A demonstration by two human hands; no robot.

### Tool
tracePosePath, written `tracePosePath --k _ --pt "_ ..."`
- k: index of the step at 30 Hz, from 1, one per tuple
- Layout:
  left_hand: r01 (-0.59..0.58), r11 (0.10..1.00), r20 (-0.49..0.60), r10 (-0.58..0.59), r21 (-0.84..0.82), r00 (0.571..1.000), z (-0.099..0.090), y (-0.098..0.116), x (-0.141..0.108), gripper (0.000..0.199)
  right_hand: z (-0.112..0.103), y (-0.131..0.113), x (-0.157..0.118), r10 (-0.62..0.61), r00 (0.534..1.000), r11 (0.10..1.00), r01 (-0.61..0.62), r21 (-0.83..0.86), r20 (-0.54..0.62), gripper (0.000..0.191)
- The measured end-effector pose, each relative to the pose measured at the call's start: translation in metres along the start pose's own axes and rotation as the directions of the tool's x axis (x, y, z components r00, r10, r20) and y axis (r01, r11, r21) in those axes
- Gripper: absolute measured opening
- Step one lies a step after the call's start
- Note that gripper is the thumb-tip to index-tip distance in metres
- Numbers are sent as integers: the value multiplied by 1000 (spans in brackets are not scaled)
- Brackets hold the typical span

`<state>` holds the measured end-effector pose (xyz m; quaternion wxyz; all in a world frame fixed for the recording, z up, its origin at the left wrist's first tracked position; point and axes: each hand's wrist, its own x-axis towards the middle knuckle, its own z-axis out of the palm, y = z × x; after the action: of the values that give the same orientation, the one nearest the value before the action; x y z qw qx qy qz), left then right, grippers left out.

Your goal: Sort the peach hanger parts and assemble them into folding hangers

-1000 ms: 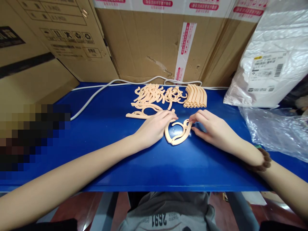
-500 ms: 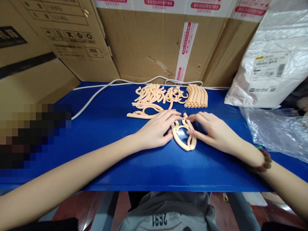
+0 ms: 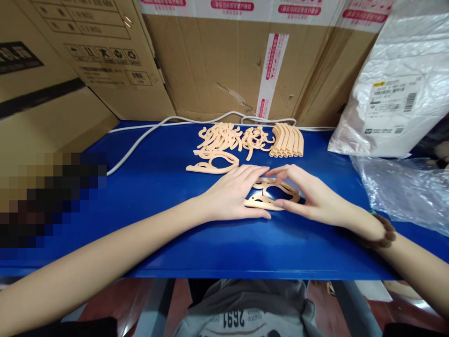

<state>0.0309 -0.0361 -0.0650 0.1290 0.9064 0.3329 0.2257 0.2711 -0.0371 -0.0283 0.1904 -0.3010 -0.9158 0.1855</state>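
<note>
At the far left a pixelated patch (image 3: 49, 196) covered part of the blue table (image 3: 157, 234), and stacked cardboard boxes (image 3: 217, 61) rose behind the table's back edge. A white cable (image 3: 140, 140) ran from the table's left part along the rear edge. The left hand (image 3: 233, 194) lay palm down near the table's middle, fingers stretched out and only slightly spread, its fingertips and thumb touching the left end of a peach-coloured plastic loop piece (image 3: 271, 194) that lay flat on the table; the hand pressed on it rather than closed around it. Just behind that hand lay a single similar peach piece (image 3: 212, 166), and farther back sat a loose heap of peach pieces (image 3: 231, 136) with a neat row of curved peach strips (image 3: 286, 140) just to its right. The loop piece sat between the two hands, a little in front of the heap. The right hand (image 3: 312, 196) arched over the loop piece's right end, forefinger and thumb set apart with the piece's end between them, touching it in a light, half-open pinch. A brown bead bracelet (image 3: 382, 234) circled the right wrist. At the right end stood a white plastic bag with a label (image 3: 389, 93), with crumpled clear plastic film (image 3: 403, 192) in front of it.
</note>
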Motion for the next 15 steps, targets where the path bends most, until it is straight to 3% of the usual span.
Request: tracePosePath --k 4,8,12,15 --pt "-11 998 23 10 59 1000 0 2 2 87 -3 4 2 40 997 998 -43 -52 -59 12" --pt "-49 992 94 39 116 995 -8 6 2 79 -7 11 2 49 993 993 -60 -99 -103 11" --pt "-45 977 104 24 207 994 -32 7 3 77 -15 16 1 131 967 984 -154 -91 -220 14" --pt "26 962 46 -40 273 998 -58 -3 5 74 -16 20 1 168 964 978 -190 -88 -207 16"
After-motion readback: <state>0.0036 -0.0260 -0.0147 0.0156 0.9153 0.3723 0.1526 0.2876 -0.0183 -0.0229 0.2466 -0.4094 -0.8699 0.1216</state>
